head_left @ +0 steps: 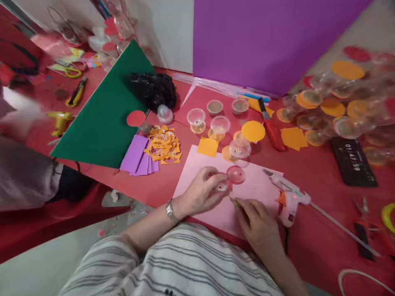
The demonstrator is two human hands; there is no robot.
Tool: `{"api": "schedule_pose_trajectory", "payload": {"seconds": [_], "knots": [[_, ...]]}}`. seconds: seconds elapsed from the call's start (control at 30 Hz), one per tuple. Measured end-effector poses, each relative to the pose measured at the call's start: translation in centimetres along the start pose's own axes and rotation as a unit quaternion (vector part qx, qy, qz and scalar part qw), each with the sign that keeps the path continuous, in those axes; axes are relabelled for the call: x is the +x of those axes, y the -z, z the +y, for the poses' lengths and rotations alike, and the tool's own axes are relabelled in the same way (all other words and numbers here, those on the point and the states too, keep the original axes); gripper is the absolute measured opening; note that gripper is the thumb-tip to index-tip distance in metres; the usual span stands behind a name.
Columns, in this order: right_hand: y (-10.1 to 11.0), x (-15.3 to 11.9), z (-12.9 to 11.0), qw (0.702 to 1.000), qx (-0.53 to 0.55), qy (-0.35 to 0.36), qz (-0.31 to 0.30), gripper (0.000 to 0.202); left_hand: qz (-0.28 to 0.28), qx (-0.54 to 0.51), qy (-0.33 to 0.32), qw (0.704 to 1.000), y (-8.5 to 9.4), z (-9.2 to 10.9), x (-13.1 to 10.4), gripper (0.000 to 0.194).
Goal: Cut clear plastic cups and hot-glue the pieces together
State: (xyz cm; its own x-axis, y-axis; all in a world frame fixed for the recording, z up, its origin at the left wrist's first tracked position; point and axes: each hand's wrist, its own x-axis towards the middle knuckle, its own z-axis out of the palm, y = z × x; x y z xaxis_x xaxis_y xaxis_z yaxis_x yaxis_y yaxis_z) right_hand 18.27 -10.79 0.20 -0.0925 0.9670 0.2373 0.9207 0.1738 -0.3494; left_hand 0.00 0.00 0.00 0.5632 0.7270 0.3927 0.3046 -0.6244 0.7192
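My left hand [202, 190] grips a small clear plastic cup [222, 186] lying over a pink paper sheet [256, 189]. A second clear cup with a red disc [236, 174] sits just beside it on the sheet. My right hand [256, 220] pinches a thin pointed tool [232, 199] whose tip is close to the held cup. A white hot glue gun [288, 201] lies on the sheet's right edge, next to my right hand.
Several clear cups [216, 119], orange discs [253, 131], orange scraps [163, 146] and purple paper pieces [138, 155] lie beyond the sheet. A red box cutter [271, 127], a green sheet [108, 115], a purple board [265, 37], a black timer [353, 161] and stacked finished cups [336, 107] surround them. Another person's sleeve [21, 172] is at left.
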Motion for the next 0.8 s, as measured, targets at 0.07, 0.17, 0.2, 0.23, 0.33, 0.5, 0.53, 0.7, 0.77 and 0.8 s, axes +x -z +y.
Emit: {"api": "schedule_pose_trajectory", "payload": {"seconds": [0.07,0.17,0.2,0.23,0.33,0.5,0.53,0.7,0.77,0.8], "knots": [[0.6,-0.2,0.7,0.999,0.008,-0.007,0.033,0.03,-0.01,-0.012,0.005,1.0,0.1,0.1,0.1,0.04],[1.7,-0.6,2.1,0.992,-0.022,-0.086,0.086,0.033,-0.036,-0.039,0.019,0.998,0.4,0.0,0.2,0.045],[2.0,-0.8,2.7,0.985,-0.047,-0.133,0.103,0.037,-0.047,-0.05,0.025,0.997,0.5,0.0,0.3,0.049],[2.4,-1.0,3.2,0.975,-0.074,-0.179,0.11,0.043,-0.057,-0.061,0.029,0.996,0.6,0.0,0.3,0.053],[3.3,-1.6,4.3,0.95,-0.128,-0.265,0.101,0.057,-0.07,-0.095,0.041,0.992,0.8,-0.1,0.6,0.057],[4.2,-2.7,4.9,0.94,-0.139,-0.276,0.143,0.04,-0.06,-0.145,0.075,0.985,1.0,0.3,1.0,0.048],[4.3,-2.9,5.2,0.938,-0.146,-0.28,0.146,0.038,-0.053,-0.153,0.079,0.984,1.0,0.3,1.1,0.044],[4.2,-4.2,7.4,0.918,-0.072,-0.379,0.091,0.054,-0.053,-0.182,0.093,0.977,1.1,0.3,1.3,0.033],[3.9,-4.2,8.0,0.901,-0.038,-0.428,0.057,0.054,-0.06,-0.197,0.104,0.973,1.4,0.3,1.4,0.031],[3.9,-4.1,8.1,0.892,-0.032,-0.448,0.044,0.053,-0.064,-0.205,0.11,0.971,1.5,0.3,1.4,0.032]]}}
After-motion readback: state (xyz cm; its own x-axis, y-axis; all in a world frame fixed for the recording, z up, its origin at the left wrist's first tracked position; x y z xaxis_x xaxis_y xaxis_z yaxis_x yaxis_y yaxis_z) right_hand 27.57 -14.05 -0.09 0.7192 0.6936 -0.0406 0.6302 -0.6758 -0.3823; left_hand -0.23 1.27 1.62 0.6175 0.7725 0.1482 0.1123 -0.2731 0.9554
